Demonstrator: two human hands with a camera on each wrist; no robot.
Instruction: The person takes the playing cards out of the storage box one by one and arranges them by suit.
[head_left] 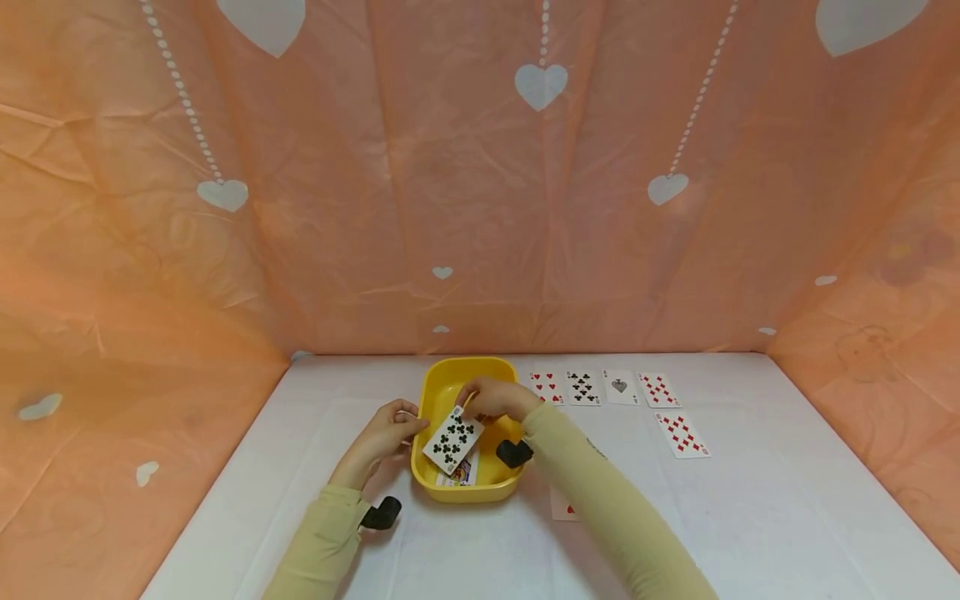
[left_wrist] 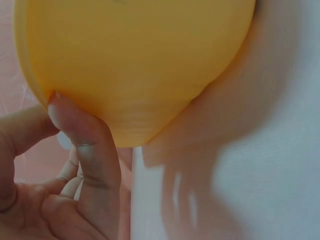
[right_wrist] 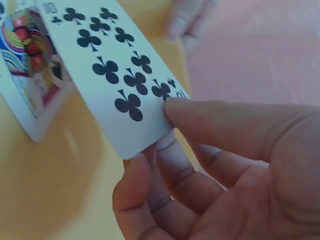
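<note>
My right hand (head_left: 493,398) pinches a ten of clubs playing card (head_left: 453,440) by one end, thumb on its face and fingers behind. The card is tilted over the inside of a yellow plastic tub (head_left: 468,493). Beneath it a face card (right_wrist: 37,55) lies in the tub, partly covered in the head view. At the tub's left side my left hand (head_left: 388,435) grips the rim between thumb and finger. The left wrist view shows those fingertips against the yellow wall (left_wrist: 135,60), while the other fingers lie loosely bent behind.
Right of the tub, a row holds a hearts card (head_left: 547,387), a clubs card (head_left: 583,387), an ace of spades (head_left: 620,386) and a diamonds card (head_left: 659,390). Another diamonds card (head_left: 682,434) lies below. My right sleeve (head_left: 607,500) partly hides a red-marked card (head_left: 564,506).
</note>
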